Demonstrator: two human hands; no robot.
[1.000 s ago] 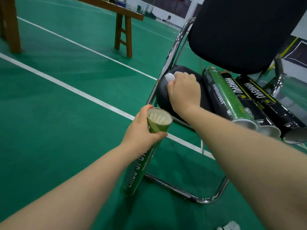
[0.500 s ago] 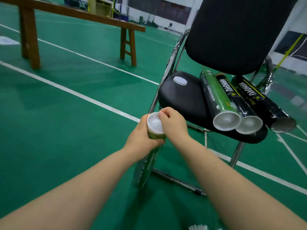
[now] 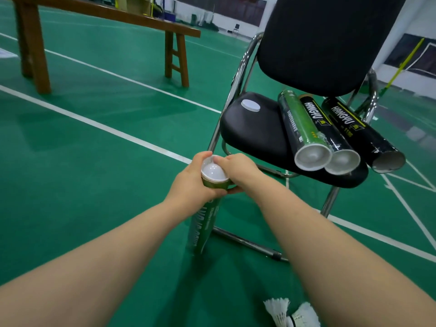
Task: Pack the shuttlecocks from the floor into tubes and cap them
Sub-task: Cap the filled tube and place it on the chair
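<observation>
A green shuttlecock tube (image 3: 204, 223) stands upright on the court floor in front of the chair. My left hand (image 3: 188, 182) grips its top end. A white cap (image 3: 213, 172) sits on the tube's mouth, and my right hand (image 3: 238, 168) holds the cap's rim with curled fingers. On the black chair seat (image 3: 250, 131) lie one green tube (image 3: 302, 128) and two black tubes (image 3: 330, 138) (image 3: 363, 135), beside a spare white cap (image 3: 250, 105). Two white shuttlecocks (image 3: 291, 312) lie on the floor at the bottom edge.
The chair's chrome frame (image 3: 250, 244) runs along the floor just right of the standing tube. A wooden bench (image 3: 103, 17) stands at the back left. White court lines (image 3: 94, 123) cross the green floor.
My right hand took a white cap from the chair seat and brought it onto the green tube's open mouth. It now holds the cap on the tube. The view has shifted slightly.
</observation>
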